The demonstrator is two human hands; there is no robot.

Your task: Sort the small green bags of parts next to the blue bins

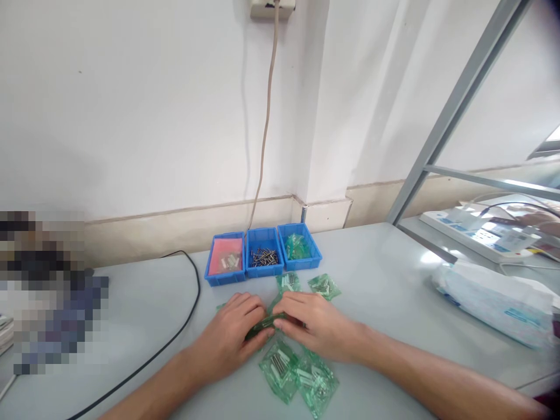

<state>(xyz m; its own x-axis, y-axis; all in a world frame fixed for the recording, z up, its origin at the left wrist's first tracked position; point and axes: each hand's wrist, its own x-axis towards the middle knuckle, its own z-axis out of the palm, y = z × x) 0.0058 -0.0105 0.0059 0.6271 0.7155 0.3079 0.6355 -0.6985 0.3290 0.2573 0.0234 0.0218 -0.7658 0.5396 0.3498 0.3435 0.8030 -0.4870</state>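
Note:
Between my two hands is a green plastic bag (266, 321), pinched from both sides. My left hand (231, 328) grips its left end with thumb and fingers. The other end is in my right hand (312, 322), whose fingers curl over the bag. What lies inside this bag is hard to make out. Nearer to me are two green bags, one with screws and white plugs (279, 368) and another with similar parts (315, 382). Past my hands lie two more filled bags, a left one (289, 282) and a right one (324, 286).
Three blue bins stand in a row: one with pink material (217, 251), one with loose screws (264, 257), one with green bags (298, 247). A black cable (195, 300) crosses the left side. At right are a tissue pack (494, 300), a metal frame (420, 166) and power strips (476, 233).

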